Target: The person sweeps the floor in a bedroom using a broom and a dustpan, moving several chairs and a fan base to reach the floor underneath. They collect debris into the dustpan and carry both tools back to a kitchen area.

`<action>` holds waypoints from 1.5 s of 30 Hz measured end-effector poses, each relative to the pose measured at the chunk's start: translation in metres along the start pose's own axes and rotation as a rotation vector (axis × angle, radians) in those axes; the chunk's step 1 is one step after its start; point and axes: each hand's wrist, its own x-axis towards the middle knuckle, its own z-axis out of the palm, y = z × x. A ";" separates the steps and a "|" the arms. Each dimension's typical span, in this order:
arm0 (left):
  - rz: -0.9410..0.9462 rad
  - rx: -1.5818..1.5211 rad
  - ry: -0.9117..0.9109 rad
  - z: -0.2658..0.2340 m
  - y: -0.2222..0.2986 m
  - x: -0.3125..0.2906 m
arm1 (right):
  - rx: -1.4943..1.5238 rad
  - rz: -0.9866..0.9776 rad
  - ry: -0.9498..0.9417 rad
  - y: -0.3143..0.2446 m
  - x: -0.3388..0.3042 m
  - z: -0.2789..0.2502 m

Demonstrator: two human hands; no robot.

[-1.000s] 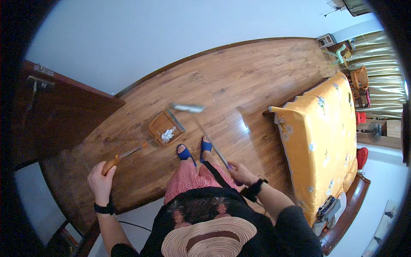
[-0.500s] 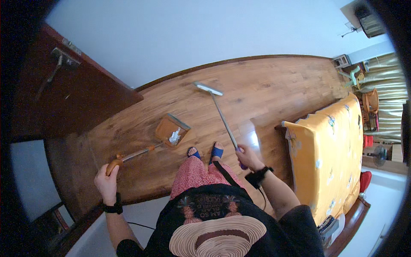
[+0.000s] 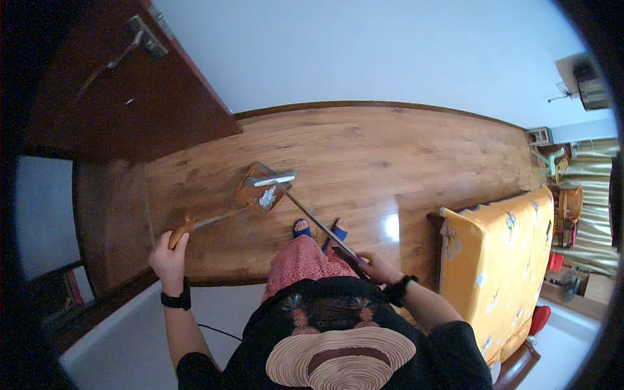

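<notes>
My left hand (image 3: 169, 261) is wrapped round the orange grip of a long-handled dustpan (image 3: 246, 191). The dustpan's orange-brown tray rests on the wooden floor, left of my feet, with a crumpled silvery-white scrap (image 3: 267, 198) in it. My right hand (image 3: 381, 268) is closed on the purple grip of a broom (image 3: 305, 211) with a grey pole. Its narrow white head (image 3: 274, 181) lies across the far part of the tray, just beyond the scrap; whether it touches the tray I cannot tell.
A brown door (image 3: 188, 97) stands at the far left, beside a pale wall (image 3: 364, 52). On the right is a bed (image 3: 500, 266) with a yellow flowered cover. A green stool (image 3: 551, 158), wooden chair (image 3: 571, 203) and fan (image 3: 568, 286) stand farther right. A dark cable (image 3: 220, 331) runs by my left side.
The broom head has swung left and nearer, from the floor beyond the dustpan to over its tray. The dustpan looks a little turned. The whole view has shifted slightly.
</notes>
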 end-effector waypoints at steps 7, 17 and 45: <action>-0.024 0.102 -0.050 -0.007 -0.007 0.002 | -0.379 -0.205 0.157 -0.027 -0.053 -0.010; -0.306 0.005 0.052 -0.027 -0.033 -0.043 | -0.149 -0.138 0.383 -0.061 0.106 -0.076; -0.698 0.054 -0.161 -0.052 -0.013 -0.039 | 0.027 0.045 0.037 -0.050 -0.046 -0.105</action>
